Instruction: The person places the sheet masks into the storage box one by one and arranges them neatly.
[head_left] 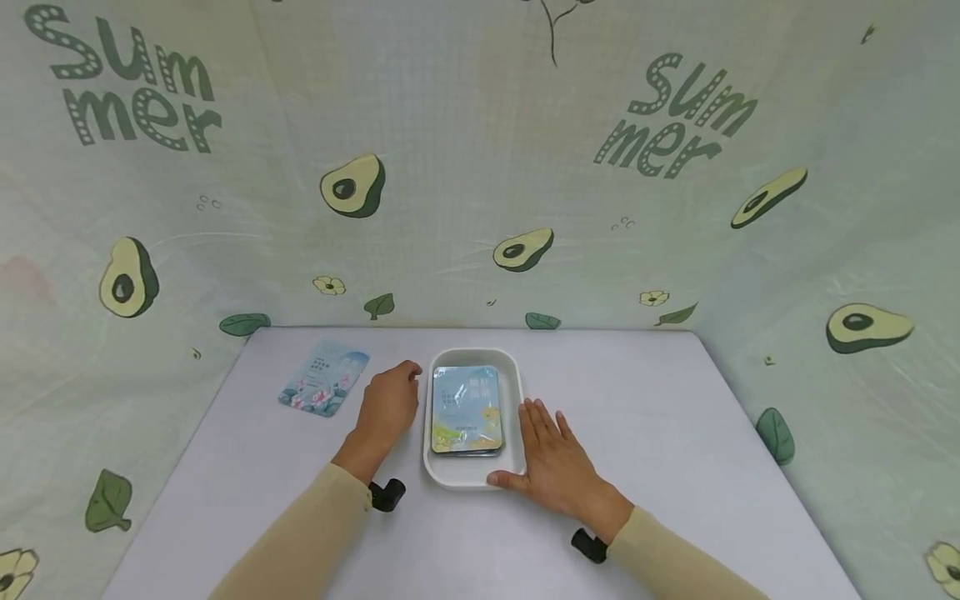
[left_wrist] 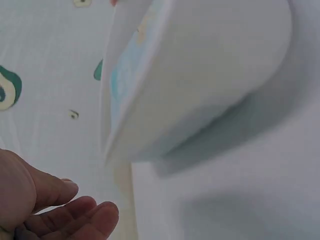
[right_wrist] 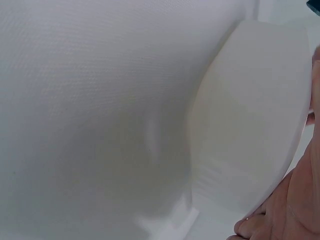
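On the table stands a shallow white tray (head_left: pixel 465 475), holding a small stack of flat printed sachets. The top sachet (head_left: pixel 467 408) is light blue with yellow flowers. My left hand (head_left: pixel 386 404) is beside the tray's left rim, apart from it, with loosely bent fingers and nothing in them. In the left wrist view, a gap separates its fingertips (left_wrist: pixel 102 217) from the tray wall (left_wrist: pixel 215 65). My right hand (head_left: pixel 551 458) touches the tray's right rim with its fingers extended, the thumb at the near right corner. The right wrist view shows that hand along the tray's edge (right_wrist: pixel 250 115).
Another flat blue sachet (head_left: pixel 324 377) with pink flowers lies at the back left of the white table (head_left: pixel 645 417). Behind and around the table hangs a pale cloth (head_left: pixel 450 108) printed with avocados and leaves. A black wrist camera (head_left: pixel 387 495) sits on the left wrist.
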